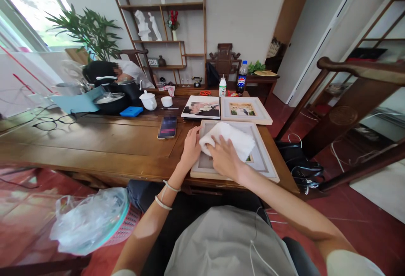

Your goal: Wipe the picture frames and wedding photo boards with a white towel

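Observation:
A light wooden picture frame (275, 170) lies flat at the table's front right, its grey inner mat partly covered by a folded white cloth (236, 137). My right hand (224, 156) grips and presses this cloth against the frame, fingers bent into the fabric. Along the frame's left edge, my left hand (191, 145) steadies it, fingers pointing away from me and the thumb side near the cloth. Most of the small picture inside is hidden under cloth and hand. Just behind lie a second framed photo (242, 109) and a flat photo panel (201, 107).
Left of the frame lies a phone (167, 127) on the wooden table (126, 141). Behind stand a white teapot (148, 100), a cup (166, 101), a small white bottle (222, 87) and a cola bottle (242, 77). A person (126, 71) leans over at the far left.

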`<state>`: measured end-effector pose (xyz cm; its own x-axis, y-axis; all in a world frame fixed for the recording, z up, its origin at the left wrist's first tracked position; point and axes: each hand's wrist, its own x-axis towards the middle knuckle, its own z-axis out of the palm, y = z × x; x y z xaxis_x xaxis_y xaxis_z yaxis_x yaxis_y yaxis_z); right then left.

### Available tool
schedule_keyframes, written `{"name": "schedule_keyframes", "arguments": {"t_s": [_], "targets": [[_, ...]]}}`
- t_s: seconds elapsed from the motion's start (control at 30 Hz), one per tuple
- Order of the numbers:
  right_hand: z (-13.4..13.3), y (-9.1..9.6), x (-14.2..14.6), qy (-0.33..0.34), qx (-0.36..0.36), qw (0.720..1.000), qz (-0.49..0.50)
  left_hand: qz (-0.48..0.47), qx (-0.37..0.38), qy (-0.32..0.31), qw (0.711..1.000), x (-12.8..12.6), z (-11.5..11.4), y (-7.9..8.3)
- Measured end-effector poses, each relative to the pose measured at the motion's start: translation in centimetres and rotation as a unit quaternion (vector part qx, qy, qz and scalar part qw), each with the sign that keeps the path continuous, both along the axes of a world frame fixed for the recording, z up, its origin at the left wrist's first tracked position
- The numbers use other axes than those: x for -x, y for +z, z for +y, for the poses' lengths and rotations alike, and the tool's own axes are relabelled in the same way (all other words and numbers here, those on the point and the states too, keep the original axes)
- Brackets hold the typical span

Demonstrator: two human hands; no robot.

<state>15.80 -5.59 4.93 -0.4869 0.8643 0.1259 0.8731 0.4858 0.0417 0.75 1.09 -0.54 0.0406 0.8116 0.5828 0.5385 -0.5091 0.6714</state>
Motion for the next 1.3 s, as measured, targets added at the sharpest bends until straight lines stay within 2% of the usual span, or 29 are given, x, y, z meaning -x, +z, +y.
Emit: {"name": "schedule_keyframes", "arguments": {"t_s": [0.13, 0.27, 0.4, 0.47, 0.53, 0.63, 0.7, 0.77, 0.87, 0.93, 1.0, 1.13, 1.2, 1.3], "targets": [[-0.2, 0.2, 0.1, 0.05, 0.019, 0.999, 0.01, -0.053, 0.054, -0.008, 0.997, 0.4, 0.1, -0.4], [-1.5, 1.6, -2.5, 0.169, 0.076, 0.982, 0.028, -0.118, 0.113, 0.007, 0.987, 0.5, 0.5, -0.7], [-3.0, 3.3, -5.5, 0.267, 0.126, 0.953, 0.065, -0.207, 0.162, -0.017, 0.965, 0.6, 0.9, -1.0], [-3.0, 3.8, -6.8, 0.273, 0.149, 0.946, 0.089, -0.234, 0.186, -0.021, 0.954, 0.6, 1.0, -1.1], [-2.2, 4.0, -7.8, 0.247, 0.155, 0.949, 0.122, -0.263, 0.219, -0.026, 0.939, 0.7, 1.1, -1.0], [0.3, 3.9, -8.0, 0.159, 0.078, 0.967, 0.182, -0.315, 0.275, -0.04, 0.908, 0.8, 1.1, -0.7], [2.3, 3.6, -7.0, 0.118, 0.015, 0.976, 0.185, -0.356, 0.302, -0.049, 0.883, 0.8, 1.1, -0.4], [4.1, 3.1, -5.2, 0.128, -0.008, 0.981, 0.145, -0.39, 0.325, -0.066, 0.859, 0.8, 1.1, 0.0], [5.0, 2.3, -2.6, 0.209, 0.02, 0.976, 0.063, -0.426, 0.356, -0.09, 0.827, 0.7, 0.9, 0.7], [3.9, 2.2, -2.0, 0.258, 0.054, 0.964, 0.038, -0.453, 0.375, -0.083, 0.805, 0.7, 0.8, 1.0], [1.6, 2.5, -2.4, 0.287, 0.088, 0.953, 0.042, -0.468, 0.392, -0.066, 0.79, 0.7, 0.8, 1.1], [-4.5, 5.0, -5.8, 0.315, 0.148, 0.936, 0.056, -0.439, 0.405, -0.067, 0.799, 0.8, 0.8, 0.9], [-6.9, 6.3, -8.2, 0.295, 0.127, 0.944, 0.079, -0.415, 0.41, -0.09, 0.807, 0.6, 0.6, 0.9], [-9.1, 7.3, -12.1, 0.213, 0.047, 0.969, 0.113, -0.382, 0.428, -0.143, 0.807, 0.4, -0.1, 1.2]]}}
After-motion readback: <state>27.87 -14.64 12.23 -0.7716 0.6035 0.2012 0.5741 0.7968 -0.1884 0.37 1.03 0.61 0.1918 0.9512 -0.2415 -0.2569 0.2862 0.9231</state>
